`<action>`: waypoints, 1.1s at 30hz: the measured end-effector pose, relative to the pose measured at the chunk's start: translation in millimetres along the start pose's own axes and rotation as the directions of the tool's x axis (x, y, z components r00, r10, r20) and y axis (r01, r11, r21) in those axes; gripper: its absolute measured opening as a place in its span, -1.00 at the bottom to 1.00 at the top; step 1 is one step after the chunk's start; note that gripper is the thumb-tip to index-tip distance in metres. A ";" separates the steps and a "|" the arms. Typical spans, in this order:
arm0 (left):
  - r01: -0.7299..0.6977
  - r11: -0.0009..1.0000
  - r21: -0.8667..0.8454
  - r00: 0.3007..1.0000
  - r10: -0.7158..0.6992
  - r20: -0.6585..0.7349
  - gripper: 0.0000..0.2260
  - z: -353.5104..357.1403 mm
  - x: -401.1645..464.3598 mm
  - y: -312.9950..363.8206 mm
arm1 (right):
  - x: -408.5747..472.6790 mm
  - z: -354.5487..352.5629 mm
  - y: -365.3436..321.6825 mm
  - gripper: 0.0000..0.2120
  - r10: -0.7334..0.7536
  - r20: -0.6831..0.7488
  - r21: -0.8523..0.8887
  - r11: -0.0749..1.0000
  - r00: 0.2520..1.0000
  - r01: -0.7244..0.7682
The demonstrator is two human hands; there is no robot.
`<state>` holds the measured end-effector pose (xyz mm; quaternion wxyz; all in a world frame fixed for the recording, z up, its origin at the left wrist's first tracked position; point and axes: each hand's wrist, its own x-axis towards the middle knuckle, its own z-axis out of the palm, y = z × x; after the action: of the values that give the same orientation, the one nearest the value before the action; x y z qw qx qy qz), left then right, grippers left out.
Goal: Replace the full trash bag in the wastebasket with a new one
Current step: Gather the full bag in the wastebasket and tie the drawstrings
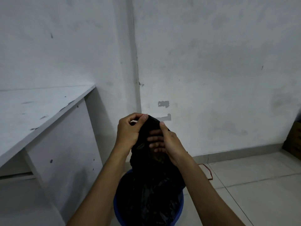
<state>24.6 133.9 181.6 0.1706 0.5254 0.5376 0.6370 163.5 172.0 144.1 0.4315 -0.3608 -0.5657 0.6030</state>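
Head view:
Trash bag: a thin black trash bag [151,185] is pulled up tall out of the wastebasket. Its bottom part sits inside the basket. Its top is bunched together up high, in front of the wall corner.
Wastebasket: a round blue wastebasket [180,209] stands on the floor at the bottom of the picture, right beside the white desk. Only bits of its blue rim show around the bag.
Left hand: the left hand [130,129] is at the top left of the bag. Its thumb and curled fingers pinch the top edge of the bag.
Right hand: the right hand [169,141] is at the top right of the bag. Its thumb lies over the outside of the bag. Its fingers [154,145] are bent and show dimly through the thin black plastic, so the hand grips the bag.
Desk: a white desk [40,111] with dark marks stands on the left against the wall.
Wall: a white wall [211,62] with grey patches.
Floor: pale floor tiles [260,193] lie on the right.
Cord: a thin red cord [209,172] lies on the tiles near the wall.
Box: a brown box [294,139] is at the far right edge.
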 end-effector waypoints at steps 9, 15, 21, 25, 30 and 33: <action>-0.025 0.981 -0.192 0.998 0.015 -0.057 -0.86 -7.5 43.1 80.8 | -2.9 15.2 -58.1 -0.61 -0.423 -0.227 -0.295 0.888 0.877 0.353; -0.096 0.956 -0.276 0.994 0.076 -0.082 -0.82 -14.1 65.3 144.1 | 20.9 35.7 -83.6 -0.49 -0.413 0.031 -0.383 0.836 0.910 0.392; -0.163 0.941 -0.297 0.986 0.151 -0.065 -0.87 -21.9 89.5 198.3 | 27.1 61.2 -72.7 -0.45 -0.306 0.119 -0.333 0.884 0.945 0.328; -0.152 0.930 -0.336 0.987 0.127 -0.095 -0.87 -31.6 102.5 211.6 | 35.5 59.9 -52.2 -0.57 -0.369 0.061 -0.366 0.856 0.928 0.364; -0.140 0.898 -0.417 0.989 0.103 -0.111 -0.80 -48.2 110.4 194.4 | 36.1 52.1 -40.2 -0.66 -0.425 0.052 -0.285 0.861 0.904 0.422; -0.113 0.899 -0.423 0.993 0.093 -0.068 -0.74 -55.6 109.2 167.7 | 34.6 52.4 -35.6 -0.64 -0.452 0.059 -0.264 0.853 0.890 0.451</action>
<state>-7.1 130.2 386.8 0.2347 0.4882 0.3607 0.7592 106.5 184.2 186.5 0.5089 -0.2748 -0.7103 0.4011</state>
